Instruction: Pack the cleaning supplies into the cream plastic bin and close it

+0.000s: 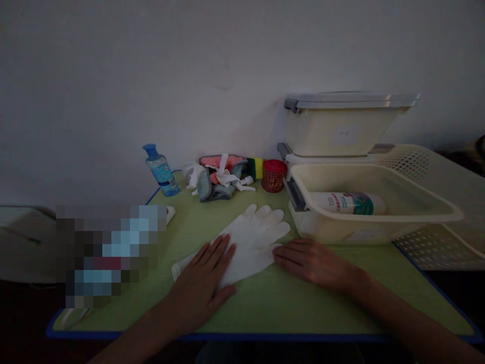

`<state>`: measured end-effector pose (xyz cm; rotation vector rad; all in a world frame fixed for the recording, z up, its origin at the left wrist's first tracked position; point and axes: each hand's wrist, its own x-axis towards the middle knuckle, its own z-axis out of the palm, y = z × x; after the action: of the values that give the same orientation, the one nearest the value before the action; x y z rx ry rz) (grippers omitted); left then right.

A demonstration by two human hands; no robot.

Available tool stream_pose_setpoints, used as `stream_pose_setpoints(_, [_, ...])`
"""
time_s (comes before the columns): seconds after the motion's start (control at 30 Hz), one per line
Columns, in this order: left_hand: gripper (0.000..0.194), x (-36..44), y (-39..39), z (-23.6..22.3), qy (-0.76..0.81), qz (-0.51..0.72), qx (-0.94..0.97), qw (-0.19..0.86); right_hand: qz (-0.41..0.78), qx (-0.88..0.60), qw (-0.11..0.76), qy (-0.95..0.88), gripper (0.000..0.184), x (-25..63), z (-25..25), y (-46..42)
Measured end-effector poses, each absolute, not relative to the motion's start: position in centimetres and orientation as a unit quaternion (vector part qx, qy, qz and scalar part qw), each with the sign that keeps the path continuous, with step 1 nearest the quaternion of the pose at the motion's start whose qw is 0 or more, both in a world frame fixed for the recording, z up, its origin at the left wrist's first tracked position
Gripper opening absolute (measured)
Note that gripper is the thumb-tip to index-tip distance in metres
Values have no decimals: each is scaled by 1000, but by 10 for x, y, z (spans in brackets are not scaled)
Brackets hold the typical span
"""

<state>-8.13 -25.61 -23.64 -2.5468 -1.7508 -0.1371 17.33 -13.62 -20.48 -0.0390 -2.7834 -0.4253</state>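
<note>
1. A flat white rubbery glove (248, 247) is laid on the green blue-edged tabletop (303, 303), left of the open cream plastic bin (379, 232).
2. Its cuff end is covered by the left hand (206, 270), palm down, fingers slightly spread.
3. Its thumb is touched by the right hand (299, 258), fingers held close together.
4. Beyond the glove, a heap of pink and grey cloths (217, 184) is seen beside a red patterned container (274, 177).
5. A white-and-teal cylinder (350, 203) is held in the bin.
</note>
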Motion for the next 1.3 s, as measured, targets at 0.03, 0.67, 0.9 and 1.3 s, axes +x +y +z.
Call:
stream_pose_setpoints(0.03, [64,-82,-256,-237,-566,-47,-822,25,-145,-16,161,-976,27,174,-205,-136])
stream_pose_setpoints(0.67, [60,-81,-254,-221,-560,-16,-828,-24,-106,-56,150,-981,30,181,-207,-135])
stream_pose_setpoints(0.9, [33,-58,-224,-177,-491,-105,-856,-126,-36,-96,226,-969,29,183,-204,-141])
stream_pose_setpoints(1.3, [18,-51,-198,-216,-478,-204,-824,-226,103,-362,165,-912,16,155,-210,-150])
